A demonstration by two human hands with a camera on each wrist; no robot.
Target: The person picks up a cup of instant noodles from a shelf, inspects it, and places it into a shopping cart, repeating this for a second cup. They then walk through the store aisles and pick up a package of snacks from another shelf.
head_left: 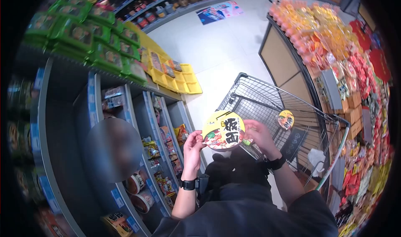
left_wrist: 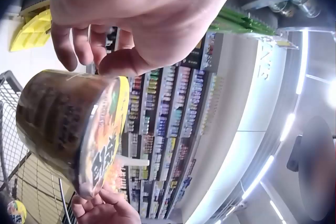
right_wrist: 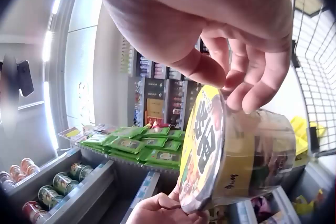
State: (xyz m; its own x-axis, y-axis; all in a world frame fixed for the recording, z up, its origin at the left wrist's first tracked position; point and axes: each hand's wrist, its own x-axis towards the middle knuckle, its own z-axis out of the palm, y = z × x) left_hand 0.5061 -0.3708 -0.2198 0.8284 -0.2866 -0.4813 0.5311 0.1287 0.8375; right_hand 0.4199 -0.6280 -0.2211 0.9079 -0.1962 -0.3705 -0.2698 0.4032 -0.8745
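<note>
An instant noodle bowl (head_left: 223,130) with a yellow printed lid is held up in front of the chest, lid facing the head camera. My left hand (head_left: 193,148) pinches its rim on the left. Opposite, my right hand (head_left: 261,138) grips the rim with thumb and fingers. From the right wrist view, that right hand (right_wrist: 226,50) has its fingertips on the upper edge, while the left hand (right_wrist: 165,208) holds the lower edge. Clear wrap covers the bowl's side (right_wrist: 257,155). A second noodle bowl (head_left: 286,120) with a similar lid lies in the shopping cart (head_left: 267,95).
Grey shelves (head_left: 79,90) with packets and bowls run along the left, topped by green packages (head_left: 104,55) and a yellow tray (head_left: 192,86). The cart stands close on the right, beside a display of packaged snacks (head_left: 326,32). Pale floor (head_left: 234,44) stretches ahead.
</note>
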